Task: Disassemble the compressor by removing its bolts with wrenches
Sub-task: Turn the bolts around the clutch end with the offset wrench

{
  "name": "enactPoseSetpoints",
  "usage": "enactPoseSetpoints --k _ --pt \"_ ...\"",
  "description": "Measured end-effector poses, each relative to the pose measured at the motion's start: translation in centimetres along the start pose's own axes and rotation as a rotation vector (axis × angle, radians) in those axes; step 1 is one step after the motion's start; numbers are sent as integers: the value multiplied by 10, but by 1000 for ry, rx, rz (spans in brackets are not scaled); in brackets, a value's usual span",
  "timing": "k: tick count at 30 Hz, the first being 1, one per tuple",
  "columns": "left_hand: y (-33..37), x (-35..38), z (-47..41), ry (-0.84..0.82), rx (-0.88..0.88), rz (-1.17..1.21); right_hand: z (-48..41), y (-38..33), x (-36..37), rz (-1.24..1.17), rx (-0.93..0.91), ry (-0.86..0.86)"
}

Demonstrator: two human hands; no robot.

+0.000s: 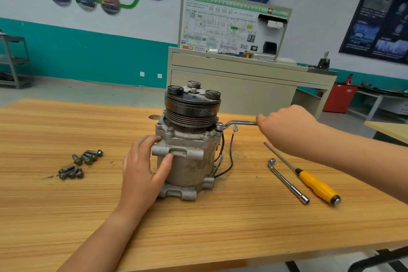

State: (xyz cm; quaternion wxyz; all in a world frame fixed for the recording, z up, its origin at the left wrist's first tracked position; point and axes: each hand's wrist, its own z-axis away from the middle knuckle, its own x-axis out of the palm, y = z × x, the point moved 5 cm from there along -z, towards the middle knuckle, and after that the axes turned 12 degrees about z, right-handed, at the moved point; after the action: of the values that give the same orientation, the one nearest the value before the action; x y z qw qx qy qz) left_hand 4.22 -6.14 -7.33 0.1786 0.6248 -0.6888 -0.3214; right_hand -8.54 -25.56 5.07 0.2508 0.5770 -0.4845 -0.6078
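A grey metal compressor point(189, 161) with a black pulley on top stands upright on the wooden table point(66, 216). My left hand point(143, 170) holds its left side, thumb on a front lug and fingers up by the flange. A silver offset ring wrench point(236, 123) sits on a bolt at the flange's right corner. My right hand point(287, 126) grips the wrench's far end. Two more bolts point(170, 130) show in the flange's front edge. Black wires hang down the compressor's right side.
Several loose bolts point(81, 163) lie on the table to the left. An L-shaped socket wrench point(287, 181) and a yellow-handled screwdriver point(313, 183) lie to the right. A beige training bench point(242, 77) stands behind the table.
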Motion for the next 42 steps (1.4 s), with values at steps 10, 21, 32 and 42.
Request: enactPoseSetpoints --k 10,21,32,42 --pt "0 -1 -1 -10 2 -8 -89 -30 14 -326 -9 450" --pt "0 -1 -2 6 25 33 -4 -11 14 -1022 178 319" --pt "-1 -1 -2 27 28 42 23 -18 -12 -469 25 69" --pt "-1 -3 2 37 5 64 21 -31 -37 -86 -25 64"
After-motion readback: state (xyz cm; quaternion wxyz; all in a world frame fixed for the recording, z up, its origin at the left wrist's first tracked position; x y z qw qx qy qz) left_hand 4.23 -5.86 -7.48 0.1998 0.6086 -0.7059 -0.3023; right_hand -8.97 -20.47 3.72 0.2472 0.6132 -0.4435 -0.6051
